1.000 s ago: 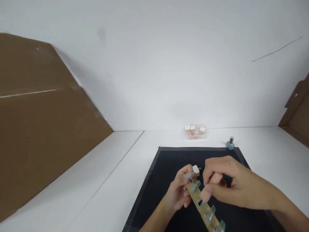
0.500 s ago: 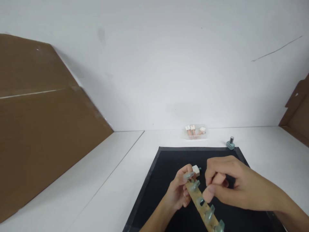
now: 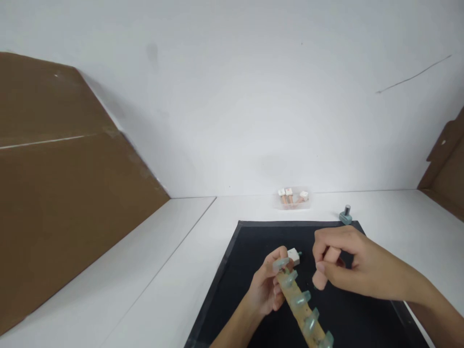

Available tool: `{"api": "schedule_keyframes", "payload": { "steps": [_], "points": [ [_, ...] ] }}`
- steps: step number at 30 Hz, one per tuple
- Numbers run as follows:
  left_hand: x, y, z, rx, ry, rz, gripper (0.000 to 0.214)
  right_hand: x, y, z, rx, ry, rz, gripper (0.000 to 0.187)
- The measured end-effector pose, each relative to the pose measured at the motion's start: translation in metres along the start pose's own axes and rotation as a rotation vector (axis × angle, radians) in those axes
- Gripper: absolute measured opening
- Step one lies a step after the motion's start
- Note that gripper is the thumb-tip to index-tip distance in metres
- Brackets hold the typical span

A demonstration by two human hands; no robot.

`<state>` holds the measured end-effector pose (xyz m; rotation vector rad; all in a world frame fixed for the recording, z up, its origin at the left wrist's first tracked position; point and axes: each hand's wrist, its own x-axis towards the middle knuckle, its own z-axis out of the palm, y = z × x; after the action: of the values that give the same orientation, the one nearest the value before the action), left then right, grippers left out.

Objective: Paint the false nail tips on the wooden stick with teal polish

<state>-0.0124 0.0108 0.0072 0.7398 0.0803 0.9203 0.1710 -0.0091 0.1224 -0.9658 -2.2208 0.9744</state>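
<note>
My left hand [image 3: 267,286] grips the far end of a copper-coloured bar [image 3: 302,310] that carries a row of several pale green clips; a small white block [image 3: 294,256] sits at the bar's top end by my fingertips. The bar slants down to the right over a black mat [image 3: 250,256]. My right hand [image 3: 348,263] hovers just right of the bar, a little apart from it, with thumb and fingers curled together in a pinch. Whether anything sits in that pinch is hidden.
A clear tray with small copper-and-white parts [image 3: 293,198] stands by the white wall at the back. A green block with a metal stud [image 3: 345,215] sits at the mat's far right corner. Brown cardboard panels [image 3: 54,193] flank the white table, left and far right.
My right hand has lifted off the bar and moved up and to the right. A green clip now shows on the bar where its fingers were. The left hand holds still.
</note>
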Motion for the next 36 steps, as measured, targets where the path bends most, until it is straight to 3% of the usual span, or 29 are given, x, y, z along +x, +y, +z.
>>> {"api": "schedule_keyframes", "payload": {
  "steps": [7,17,29,36],
  "points": [
    [0.0036,-0.0027,-0.0012,-0.016,0.005,-0.002,0.019,0.0028,0.0015,0.0034,0.037,-0.008,-0.079,0.013],
    [0.0004,0.001,0.0047,0.001,0.02,-0.011,0.024,0.0018,-0.0013,0.0004,0.028,-0.006,0.032,0.02],
    [0.0037,-0.0018,0.0023,-0.023,0.023,-0.016,0.019,0.0021,-0.0017,0.0047,0.065,-0.002,-0.049,0.014],
    [0.0024,-0.0011,0.0032,-0.01,0.034,-0.011,0.022,0.0016,-0.0024,0.0039,0.059,-0.012,0.011,0.017]
  ]
}}
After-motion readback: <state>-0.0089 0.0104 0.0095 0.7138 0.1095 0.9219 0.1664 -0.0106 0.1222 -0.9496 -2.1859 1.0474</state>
